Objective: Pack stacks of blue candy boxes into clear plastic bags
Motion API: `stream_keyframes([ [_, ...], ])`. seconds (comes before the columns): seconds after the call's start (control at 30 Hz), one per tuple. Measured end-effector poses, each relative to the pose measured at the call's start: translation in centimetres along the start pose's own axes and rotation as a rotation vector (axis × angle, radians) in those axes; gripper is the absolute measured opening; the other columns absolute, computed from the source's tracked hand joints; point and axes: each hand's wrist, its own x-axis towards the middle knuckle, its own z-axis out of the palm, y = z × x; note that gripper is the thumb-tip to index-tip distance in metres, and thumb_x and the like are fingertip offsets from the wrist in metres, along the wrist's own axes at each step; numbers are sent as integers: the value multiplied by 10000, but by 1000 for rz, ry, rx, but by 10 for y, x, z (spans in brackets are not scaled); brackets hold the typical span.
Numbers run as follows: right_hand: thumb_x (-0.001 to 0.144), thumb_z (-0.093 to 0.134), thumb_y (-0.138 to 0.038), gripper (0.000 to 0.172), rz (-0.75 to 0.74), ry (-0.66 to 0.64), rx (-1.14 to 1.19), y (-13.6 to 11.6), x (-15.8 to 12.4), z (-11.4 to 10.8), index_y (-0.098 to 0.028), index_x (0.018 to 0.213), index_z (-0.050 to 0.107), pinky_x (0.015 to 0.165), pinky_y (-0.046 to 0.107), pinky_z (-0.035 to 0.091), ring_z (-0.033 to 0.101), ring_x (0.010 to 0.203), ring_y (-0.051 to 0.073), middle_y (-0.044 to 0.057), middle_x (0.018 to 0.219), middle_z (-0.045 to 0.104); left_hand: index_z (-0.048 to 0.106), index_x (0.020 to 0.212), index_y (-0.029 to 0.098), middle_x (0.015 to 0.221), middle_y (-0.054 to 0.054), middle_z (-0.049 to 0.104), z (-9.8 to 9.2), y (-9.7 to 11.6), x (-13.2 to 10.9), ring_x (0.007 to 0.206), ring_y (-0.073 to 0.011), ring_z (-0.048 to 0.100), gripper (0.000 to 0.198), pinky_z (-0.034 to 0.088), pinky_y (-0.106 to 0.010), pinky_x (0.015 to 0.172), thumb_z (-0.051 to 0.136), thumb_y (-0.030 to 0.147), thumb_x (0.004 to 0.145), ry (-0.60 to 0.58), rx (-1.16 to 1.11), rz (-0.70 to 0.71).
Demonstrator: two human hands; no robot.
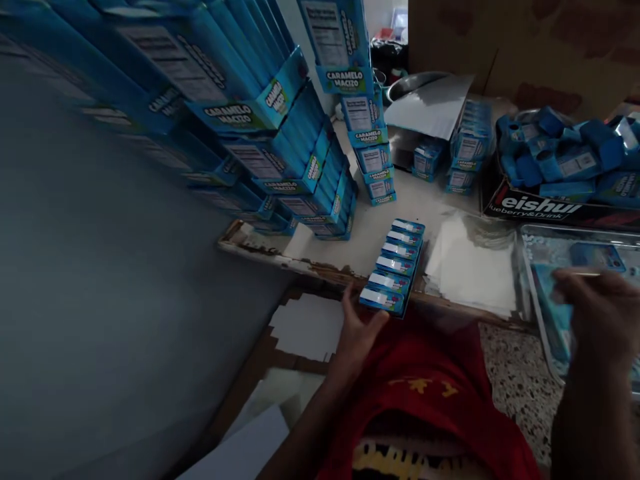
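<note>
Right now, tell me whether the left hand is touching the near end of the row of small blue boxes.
Yes: the left hand has its thumb against the nearest box in the row of small blue boxes at the table edge.

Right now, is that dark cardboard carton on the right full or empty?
Full: the dark cardboard carton is heaped above its rim with small blue boxes, lying jumbled rather than stacked.

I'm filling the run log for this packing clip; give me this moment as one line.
left hand: open, at row of small blue boxes | right hand: blurred, over clear tray | stacked Caramelo Macizo cartons behind
</note>
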Motion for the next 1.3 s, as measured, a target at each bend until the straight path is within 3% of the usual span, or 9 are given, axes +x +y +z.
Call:
stream_keyframes([
  [0.1,750,923,-330,182,-424,258,-237,-25,27,28,-211,725,788,558,304,392,574,517,145,11,610,706,548,1429,251,1414,-144,677,-16,17,14,1302,-360,659,881,569,-481,1048,841,722,745,-103,-185,-295],
  [0.27,954,770,-414,279,-872,-18,-572,-41,61,129,-217,757,784,661,292,389,671,697,169,24,706,759,522,1526,281,1434,-101,695,-11,30,14,1305,-344,676,862,573,-436,1065,909,450,774,-264,-285,-311],
  [0.4,999,716,-352,164,-717,-545,-586,-19,62,195,-231,948,815,737,283,429,723,839,185,38,924,824,383,1657,307,1536,-131,628,-23,11,-15,1393,-387,618,977,536,-489,1135,866,451,821,-453,-304,-345],
  [0.57,992,644,-219,205,-361,-1064,-493,25,45,227,-205,927,838,750,277,468,744,860,185,64,953,828,289,1704,309,1583,-162,578,-54,-30,-18,1440,-447,561,1199,513,-547,1152,930,516,713,-547,-222,-327],
  [0.7,871,784,-252,87,-94,-1000,-460,41,44,232,-214,813,836,679,269,440,717,743,172,14,778,798,393,1669,311,1618,-152,546,-83,-44,12,1528,-435,465,1205,409,-564,1250,969,557,639,-656,-17,-281],
  [0.83,711,921,-219,227,-99,-908,-476,33,48,247,-187,617,717,616,250,372,642,639,134,-27,643,720,765,1297,285,1363,-125,745,-104,5,55,1331,-380,659,702,524,-510,1149,924,594,686,-777,343,-191],
  [0.93,750,919,-217,252,-273,-950,-595,12,46,266,-187,638,695,639,251,341,642,671,128,-27,690,731,802,1039,243,886,-66,799,-84,76,87,804,-247,761,401,643,-377,772,711,613,914,-475,529,74],
  [1.07,843,876,-291,137,-435,-968,-853,-23,40,287,-208,819,770,666,283,320,688,792,190,21,834,786,772,1157,251,1185,-76,790,-17,147,130,1154,-278,720,414,592,-406,1013,855,493,831,-259,751,738],
  [1.3,819,915,-332,212,-457,-996,-789,-38,55,273,-215,959,805,658,280,340,691,790,186,24,849,786,817,827,209,852,-35,812,29,136,180,820,-199,756,145,590,-300,771,742,296,916,-360,754,702],
])
